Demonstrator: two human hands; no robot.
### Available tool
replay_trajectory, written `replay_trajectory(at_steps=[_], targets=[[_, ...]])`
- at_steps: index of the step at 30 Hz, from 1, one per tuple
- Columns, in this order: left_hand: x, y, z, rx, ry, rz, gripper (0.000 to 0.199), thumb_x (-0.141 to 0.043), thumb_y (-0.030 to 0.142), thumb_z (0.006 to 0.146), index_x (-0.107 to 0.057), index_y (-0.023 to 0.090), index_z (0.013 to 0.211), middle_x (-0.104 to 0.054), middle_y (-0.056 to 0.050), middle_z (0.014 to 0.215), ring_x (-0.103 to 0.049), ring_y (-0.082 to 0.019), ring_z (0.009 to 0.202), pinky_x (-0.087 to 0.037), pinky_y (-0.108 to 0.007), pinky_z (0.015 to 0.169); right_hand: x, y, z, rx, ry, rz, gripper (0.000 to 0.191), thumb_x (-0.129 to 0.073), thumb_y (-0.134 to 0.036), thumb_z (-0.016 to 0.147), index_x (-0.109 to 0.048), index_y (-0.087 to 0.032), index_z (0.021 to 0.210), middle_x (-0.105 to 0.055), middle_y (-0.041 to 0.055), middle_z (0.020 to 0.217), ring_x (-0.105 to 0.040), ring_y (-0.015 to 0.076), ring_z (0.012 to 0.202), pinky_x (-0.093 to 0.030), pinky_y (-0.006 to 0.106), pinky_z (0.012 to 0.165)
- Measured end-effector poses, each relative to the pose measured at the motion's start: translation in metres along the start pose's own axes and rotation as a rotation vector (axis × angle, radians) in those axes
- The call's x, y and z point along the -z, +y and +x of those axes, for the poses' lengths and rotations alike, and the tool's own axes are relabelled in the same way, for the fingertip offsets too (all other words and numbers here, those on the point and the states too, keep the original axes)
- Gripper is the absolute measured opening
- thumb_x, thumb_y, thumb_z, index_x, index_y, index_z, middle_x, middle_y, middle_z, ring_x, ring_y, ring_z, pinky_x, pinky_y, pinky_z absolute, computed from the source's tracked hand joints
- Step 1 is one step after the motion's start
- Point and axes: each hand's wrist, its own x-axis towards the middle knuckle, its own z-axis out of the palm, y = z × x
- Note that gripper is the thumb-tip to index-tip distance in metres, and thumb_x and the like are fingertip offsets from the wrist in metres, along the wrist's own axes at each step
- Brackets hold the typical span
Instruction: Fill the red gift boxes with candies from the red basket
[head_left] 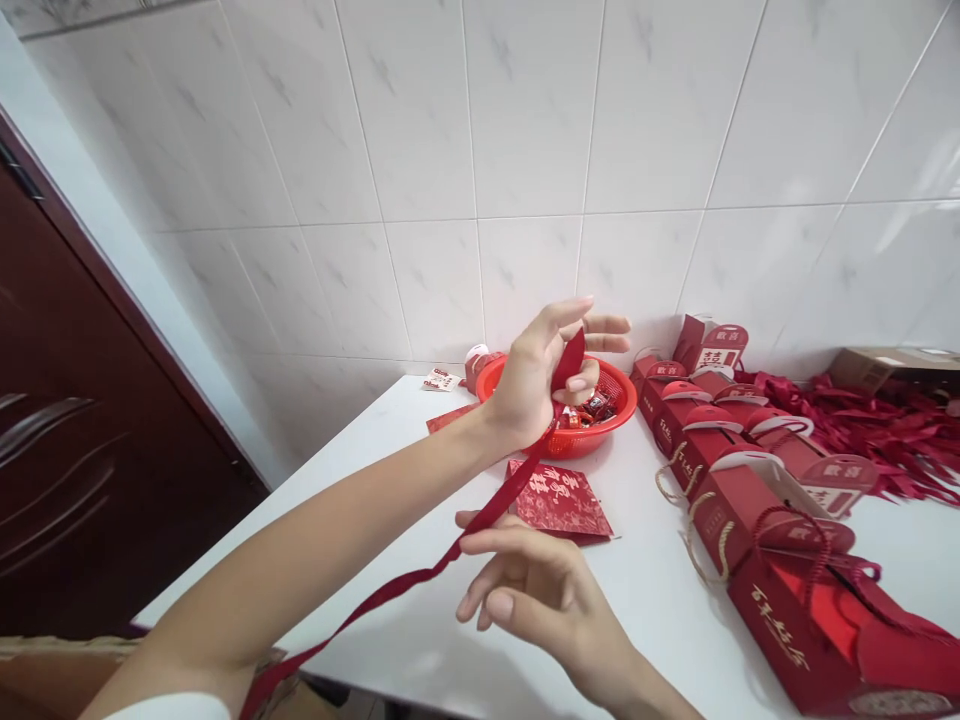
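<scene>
A long red ribbon [405, 582] runs from the lower left, under my left forearm, up to both hands. My left hand [536, 370] is raised in front of the basket, palm turned to the right, with the ribbon looped through it and held by the lower fingers while the other fingers stretch out. Below it, my right hand [540, 590] has the ribbon passing between two of its fingers; its thumb and remaining fingers are loosely curled. A red printed packet [562, 503] lies on the table just beyond my right hand.
Behind my left hand stands a red plastic basket [628, 405] with small wrapped items. Red gift boxes [772, 600] with rope handles line the white table [645, 610] on the right. Beyond them lie a pile of red ribbons [892, 440] and a cardboard box [892, 368]. A tiled wall borders the back.
</scene>
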Motion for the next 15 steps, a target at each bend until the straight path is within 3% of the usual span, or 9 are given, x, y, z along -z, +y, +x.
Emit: replay_trajectory(at_steps=[4,8,10,12,13,15], targets=[[0.007,0.012,0.001,-0.053,0.042,-0.051,0.047,-0.055,0.059,0.084,-0.065,0.014,0.095,-0.066,-0.009,0.096,-0.033,-0.005,0.047,-0.022,-0.022,0.042,0.002,0.005,0.002,-0.018,0.068,0.187,0.035,-0.082,-0.035,0.079,-0.078,-0.024,0.112,-0.077,0.0081,0.105,-0.074,0.0204,0.085,-0.056,0.031,0.075],[0.031,0.023,-0.013,-0.125,0.151,0.005,0.046,-0.056,0.058,0.082,-0.066,0.014,0.095,-0.066,-0.008,0.094,-0.036,-0.006,0.048,-0.027,-0.022,0.043,0.022,-0.015,-0.003,0.022,0.247,0.105,0.028,-0.083,-0.035,0.078,-0.081,-0.022,0.103,-0.08,0.008,0.097,-0.075,0.0208,0.084,-0.058,0.032,0.077],[0.045,0.024,-0.03,-0.107,0.173,0.08,0.047,-0.057,0.058,0.08,-0.068,0.015,0.094,-0.067,-0.009,0.094,-0.043,-0.009,0.053,-0.032,-0.023,0.044,0.039,-0.039,-0.007,0.061,0.339,-0.125,0.026,-0.08,-0.039,0.081,-0.081,-0.022,0.1,-0.08,0.0079,0.096,-0.076,0.0223,0.084,-0.06,0.037,0.079],[0.059,0.021,-0.054,0.011,0.118,0.19,0.048,-0.058,0.059,0.08,-0.07,0.014,0.095,-0.069,-0.012,0.098,-0.053,-0.015,0.064,-0.041,-0.026,0.05,0.059,-0.073,-0.012,0.158,0.5,-0.536,0.025,-0.075,-0.041,0.084,-0.081,-0.022,0.099,-0.081,0.0078,0.097,-0.076,0.0243,0.093,-0.06,0.04,0.087],[0.066,0.018,-0.068,0.083,0.07,0.251,0.048,-0.059,0.059,0.081,-0.071,0.015,0.097,-0.07,-0.013,0.102,-0.059,-0.019,0.073,-0.046,-0.028,0.057,0.07,-0.091,-0.014,0.237,0.631,-0.772,0.028,-0.073,-0.043,0.085,-0.08,-0.021,0.102,-0.08,0.0083,0.102,-0.075,0.0258,0.1,-0.059,0.043,0.092],[0.079,0.013,-0.099,0.187,-0.074,0.428,0.044,-0.064,0.056,0.082,-0.073,0.019,0.104,-0.071,-0.013,0.107,-0.064,-0.028,0.094,-0.053,-0.033,0.072,0.092,-0.127,-0.02,0.394,1.027,-1.255,0.043,-0.062,-0.051,0.092,-0.075,-0.019,0.116,-0.077,0.0116,0.115,-0.074,0.0279,0.104,-0.059,0.048,0.092]])
